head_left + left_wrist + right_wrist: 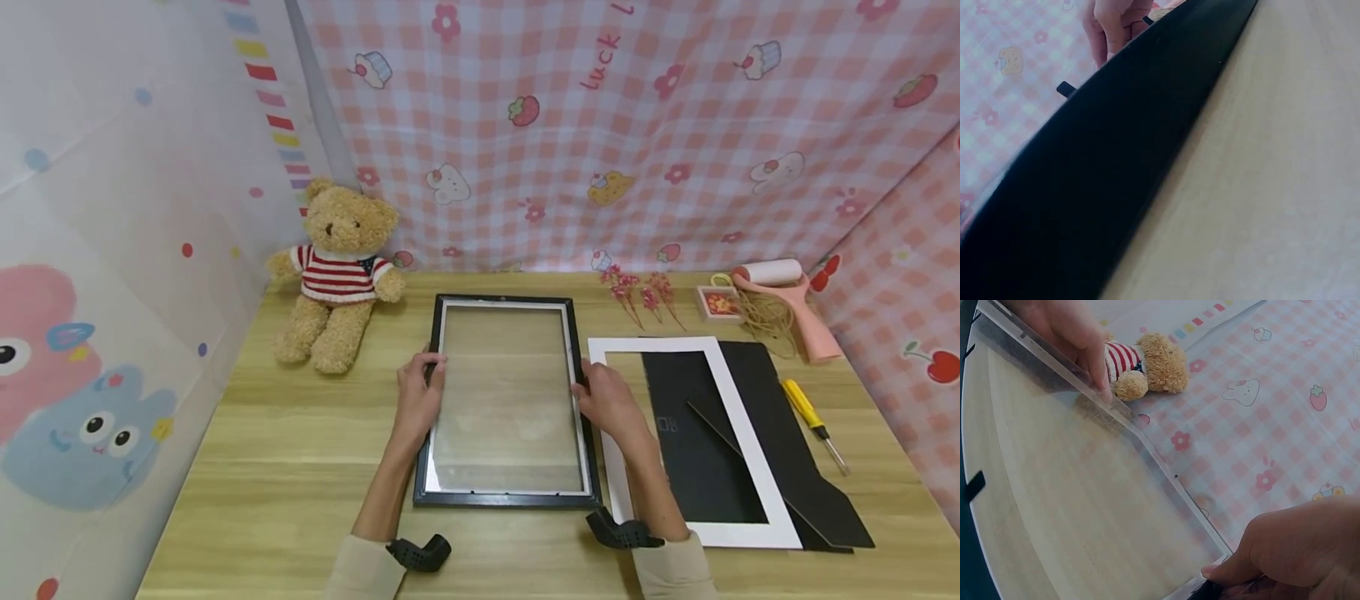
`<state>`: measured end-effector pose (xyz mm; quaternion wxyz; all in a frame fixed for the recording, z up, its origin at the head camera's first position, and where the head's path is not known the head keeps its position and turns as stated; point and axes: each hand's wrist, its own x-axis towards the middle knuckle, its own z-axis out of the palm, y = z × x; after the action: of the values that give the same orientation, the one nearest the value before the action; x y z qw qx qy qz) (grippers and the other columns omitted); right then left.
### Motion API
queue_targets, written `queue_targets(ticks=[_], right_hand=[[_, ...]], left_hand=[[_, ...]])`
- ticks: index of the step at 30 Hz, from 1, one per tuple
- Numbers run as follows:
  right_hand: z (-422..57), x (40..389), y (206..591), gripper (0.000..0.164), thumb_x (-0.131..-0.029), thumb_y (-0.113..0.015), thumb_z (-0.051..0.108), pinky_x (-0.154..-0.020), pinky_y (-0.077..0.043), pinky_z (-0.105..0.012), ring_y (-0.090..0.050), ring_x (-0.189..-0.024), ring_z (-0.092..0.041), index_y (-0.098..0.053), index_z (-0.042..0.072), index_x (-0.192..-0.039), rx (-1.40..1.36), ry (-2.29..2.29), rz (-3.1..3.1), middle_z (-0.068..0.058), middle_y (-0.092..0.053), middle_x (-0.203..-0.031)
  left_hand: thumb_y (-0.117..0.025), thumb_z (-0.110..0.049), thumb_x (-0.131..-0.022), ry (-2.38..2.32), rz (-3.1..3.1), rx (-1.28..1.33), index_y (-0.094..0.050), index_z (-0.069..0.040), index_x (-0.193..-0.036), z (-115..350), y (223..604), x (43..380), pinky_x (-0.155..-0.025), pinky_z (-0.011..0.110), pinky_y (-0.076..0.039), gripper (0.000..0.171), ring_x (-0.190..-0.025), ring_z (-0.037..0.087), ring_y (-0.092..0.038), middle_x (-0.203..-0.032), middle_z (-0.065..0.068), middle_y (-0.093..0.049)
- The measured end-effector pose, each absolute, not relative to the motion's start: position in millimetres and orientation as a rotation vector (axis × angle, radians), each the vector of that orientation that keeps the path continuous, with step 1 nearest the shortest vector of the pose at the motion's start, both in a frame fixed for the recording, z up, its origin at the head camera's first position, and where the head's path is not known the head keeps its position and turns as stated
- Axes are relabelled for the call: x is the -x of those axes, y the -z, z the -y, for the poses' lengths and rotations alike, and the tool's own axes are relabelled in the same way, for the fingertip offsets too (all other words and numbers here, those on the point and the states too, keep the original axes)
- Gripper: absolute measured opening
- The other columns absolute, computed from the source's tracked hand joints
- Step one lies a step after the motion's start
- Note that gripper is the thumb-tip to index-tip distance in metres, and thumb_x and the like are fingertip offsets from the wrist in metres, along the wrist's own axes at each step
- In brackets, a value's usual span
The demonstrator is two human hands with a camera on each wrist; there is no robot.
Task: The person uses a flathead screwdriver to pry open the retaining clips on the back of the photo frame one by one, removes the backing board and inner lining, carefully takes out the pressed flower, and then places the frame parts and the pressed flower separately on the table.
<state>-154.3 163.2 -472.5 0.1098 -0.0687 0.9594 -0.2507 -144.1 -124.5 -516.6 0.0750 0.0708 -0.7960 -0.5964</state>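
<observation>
A black picture frame (506,501) with a clear pane (506,392) and a pale inner edge is held between both hands. At its left side my left hand (417,400) grips the bar, thumb on the inner edge. My right hand (611,404) grips the opposite bar, its fingers partly hidden. In the right wrist view, small dark tabs (975,486) stick out along the inner edge. The frame's dark side (1091,156) fills much of the left wrist view, just over the wooden table.
A white mat (705,535) lies on a black backing board (772,417) at right. Beyond are a yellow-handled screwdriver (806,408), a pink lint roller (810,321), twine (772,317), a small box (718,303) and pink dried flowers (626,287). A teddy bear (341,279) sits back left.
</observation>
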Motion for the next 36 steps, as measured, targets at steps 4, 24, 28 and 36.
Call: queue_targets(ticks=[4, 24, 28, 36], right_hand=[[-162.5, 154.9, 471.8, 0.049, -0.108, -0.063, 0.002, -0.105, -0.055, -0.061, -0.066, -0.123, -0.053, -0.051, -0.024, -0.147, 0.183, 0.744, -2.814, -0.042, -0.065, -0.131], [-172.9, 154.2, 474.8, 0.053, -0.103, -0.073, 0.004, -0.077, -0.056, -0.043, -0.065, -0.093, -0.034, -0.056, -0.018, -0.147, 0.196, 0.964, -2.827, -0.027, -0.066, -0.108], [-172.1, 153.0, 474.6, 0.046, -0.104, -0.072, 0.002, -0.074, -0.056, -0.038, -0.067, -0.094, -0.036, -0.061, -0.016, -0.144, 0.173, 1.098, -2.845, -0.03, -0.059, -0.117], [-179.2, 153.0, 474.0, 0.036, -0.111, -0.063, 0.006, -0.069, -0.049, -0.028, -0.067, -0.087, -0.027, -0.066, -0.012, -0.142, 0.237, 1.323, -2.691, -0.026, -0.07, -0.112]], left_hand=[[-0.057, -0.008, -0.112, 1.836, 2.406, -0.246, -0.064, 0.005, -0.126, 123.8, 515.3, 143.6, -0.129, 0.066, -0.029, 0.02, -0.151, 0.048, -0.036, -0.171, 0.026, -0.042], [-0.058, -0.002, -0.11, 1.948, 2.254, -0.153, -0.063, 0.008, -0.122, 127.5, 519.9, 143.0, -0.127, 0.065, -0.028, 0.017, -0.157, 0.049, -0.027, -0.174, 0.025, -0.037], [-0.058, 0.001, -0.109, 1.973, 2.203, -0.156, -0.065, 0.009, -0.122, 127.5, 521.1, 144.8, -0.117, 0.051, -0.039, 0.017, -0.15, 0.046, -0.038, -0.172, 0.023, -0.041], [-0.056, 0.005, -0.109, 2.051, 2.067, -0.151, -0.062, 0.014, -0.123, 127.8, 520.1, 148.4, -0.103, 0.024, -0.044, 0.018, -0.14, 0.045, -0.053, -0.166, 0.026, -0.046]])
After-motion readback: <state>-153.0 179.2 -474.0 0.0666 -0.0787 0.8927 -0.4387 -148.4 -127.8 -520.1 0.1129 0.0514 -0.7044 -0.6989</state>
